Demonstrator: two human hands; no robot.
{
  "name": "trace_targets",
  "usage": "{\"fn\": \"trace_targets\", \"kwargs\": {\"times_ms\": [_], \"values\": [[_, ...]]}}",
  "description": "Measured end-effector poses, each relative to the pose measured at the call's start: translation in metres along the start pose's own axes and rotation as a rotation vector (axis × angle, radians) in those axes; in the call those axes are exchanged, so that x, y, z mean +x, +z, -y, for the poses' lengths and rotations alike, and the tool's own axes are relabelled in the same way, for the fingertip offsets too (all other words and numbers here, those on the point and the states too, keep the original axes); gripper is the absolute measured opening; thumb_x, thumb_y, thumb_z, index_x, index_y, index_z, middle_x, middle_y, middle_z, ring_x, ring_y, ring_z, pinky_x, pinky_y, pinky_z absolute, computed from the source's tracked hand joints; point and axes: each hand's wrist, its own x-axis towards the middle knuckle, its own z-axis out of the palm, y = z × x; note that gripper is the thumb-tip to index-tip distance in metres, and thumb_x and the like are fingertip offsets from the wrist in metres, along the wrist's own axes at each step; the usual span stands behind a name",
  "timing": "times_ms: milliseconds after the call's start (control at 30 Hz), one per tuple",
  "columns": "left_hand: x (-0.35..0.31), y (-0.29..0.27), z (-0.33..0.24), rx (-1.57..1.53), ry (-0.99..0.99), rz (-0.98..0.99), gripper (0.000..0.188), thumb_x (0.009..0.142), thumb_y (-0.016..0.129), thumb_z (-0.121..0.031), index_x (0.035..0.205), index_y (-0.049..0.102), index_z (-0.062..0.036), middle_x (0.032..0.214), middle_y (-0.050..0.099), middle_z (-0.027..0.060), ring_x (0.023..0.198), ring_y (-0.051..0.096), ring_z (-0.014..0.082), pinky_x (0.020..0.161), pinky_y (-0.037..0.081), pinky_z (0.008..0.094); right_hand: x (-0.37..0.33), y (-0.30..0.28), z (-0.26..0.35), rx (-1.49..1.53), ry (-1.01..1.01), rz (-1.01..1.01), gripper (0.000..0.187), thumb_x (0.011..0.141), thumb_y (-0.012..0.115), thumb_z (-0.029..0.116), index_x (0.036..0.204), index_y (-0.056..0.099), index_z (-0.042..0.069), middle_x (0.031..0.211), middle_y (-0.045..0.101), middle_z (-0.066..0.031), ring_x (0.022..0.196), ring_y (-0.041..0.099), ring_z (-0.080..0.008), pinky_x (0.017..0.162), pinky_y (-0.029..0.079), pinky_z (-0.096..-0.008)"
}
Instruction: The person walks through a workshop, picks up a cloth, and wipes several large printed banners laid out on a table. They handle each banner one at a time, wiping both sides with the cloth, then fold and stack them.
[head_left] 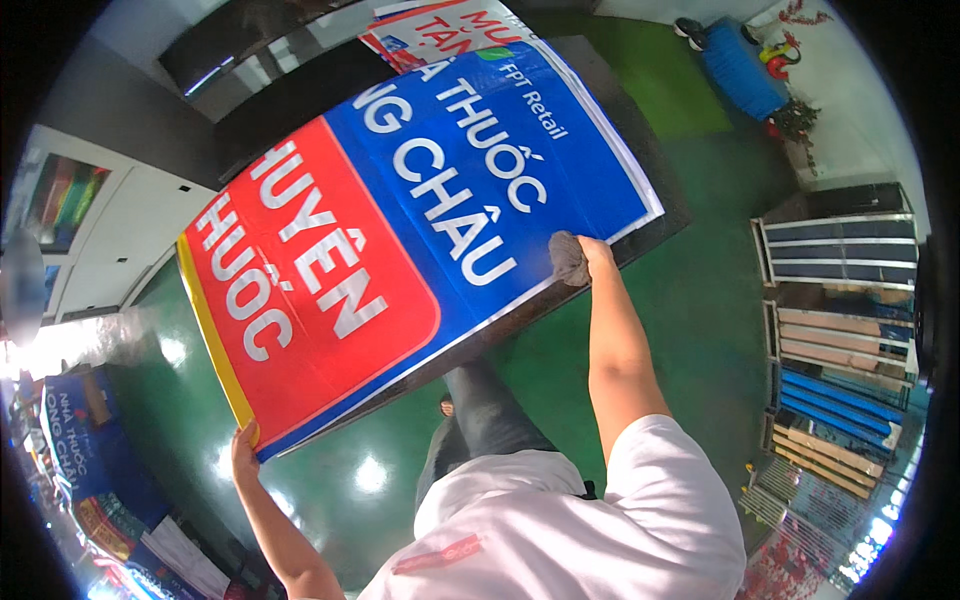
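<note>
I've got the left hand (245,452) pinching the near left corner of a big white-lettered blue-and-red banner (410,235), right by its yellow strip (216,350). Meanwhile the right hand (598,258) holds a wadded grey cloth (569,260) against the near edge, closer to the right corner. Banner's spread over a dark tabletop (662,190), another printed sheet (450,32) poking out past the far side. Shiny green floor (700,330) below, white cabinet (130,220) off left, metal-framed racks (840,240) on the right.
</note>
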Motion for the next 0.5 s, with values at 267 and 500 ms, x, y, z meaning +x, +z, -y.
{"fn": "trace_targets", "kwargs": {"times_ms": [267, 500], "values": [[-0.086, 0.052, -0.197, -0.122, 0.553, -0.177, 0.049, 0.091, 0.062, -0.023, 0.135, 0.05, -0.0057, 0.128, 0.057, 0.0108, 0.118, 0.056, 0.022, 0.1, 0.045, 0.0395, -0.067, -0.026, -0.017, 0.763, 0.198, 0.356, 0.092, 0.079, 0.05, 0.079, 0.116, 0.062, -0.004, 0.107, 0.067, -0.0195, 0.094, 0.067, -0.0293, 0.079, 0.053, -0.0434], [-0.175, 0.084, -0.265, -0.124, 0.897, -0.408, 0.05, 0.093, 0.058, -0.023, 0.138, 0.046, -0.0043, 0.132, 0.054, 0.0117, 0.121, 0.052, 0.0225, 0.103, 0.041, 0.0403, 0.02, -0.083, -0.044, 1.245, 0.04, 0.812, 0.036, 0.087, 0.062, 0.049, 0.09, 0.065, 0.012, 0.086, 0.067, -0.0074, 0.069, 0.064, -0.0253, 0.065, 0.054, -0.0414]]}}
